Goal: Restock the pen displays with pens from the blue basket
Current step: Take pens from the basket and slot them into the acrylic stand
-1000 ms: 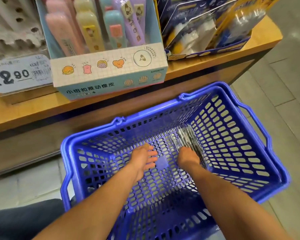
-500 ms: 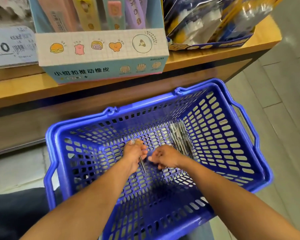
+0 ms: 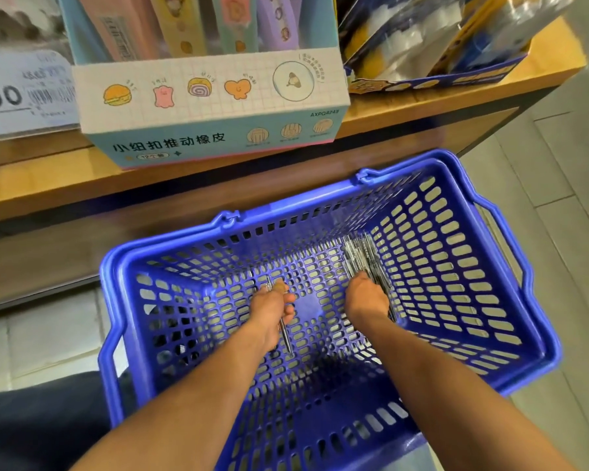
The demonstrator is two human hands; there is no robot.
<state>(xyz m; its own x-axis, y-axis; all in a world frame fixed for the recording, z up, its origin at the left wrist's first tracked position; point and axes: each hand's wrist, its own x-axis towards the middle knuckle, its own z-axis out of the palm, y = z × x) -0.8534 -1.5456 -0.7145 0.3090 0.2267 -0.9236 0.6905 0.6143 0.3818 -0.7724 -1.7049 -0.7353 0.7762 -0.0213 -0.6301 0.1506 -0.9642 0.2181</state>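
We had both arms down inside the blue basket (image 3: 510,365). Our left hand (image 3: 269,312) was curled round a single pen (image 3: 285,334), thumb on top; one end of the pen stuck out beyond the fingers toward the shelf, and the other ran back under the palm toward our wrist, its tip just above the basket floor. Our right hand (image 3: 366,299) lay to the right of the left one, well apart from it, with the square solid patch of the basket floor between them. It rested on the near end of a bundle of pens (image 3: 363,256) that lay along the floor beside the basket's right wall and reached away from the fingers toward the far end. The fingers were hidden under the back of the hand, so we could not tell whether they were gripping the bundle or only touching it.

Beyond both hands, past the far rim of the basket, stood a wooden shelf (image 3: 422,107). On it, ahead of the left hand, sat a pastel box (image 3: 211,107) with cartoon pictures on the front. Ahead of the right hand was a dark blue box (image 3: 436,79) of packets. Far to the left of the left hand was a price tag (image 3: 17,96).
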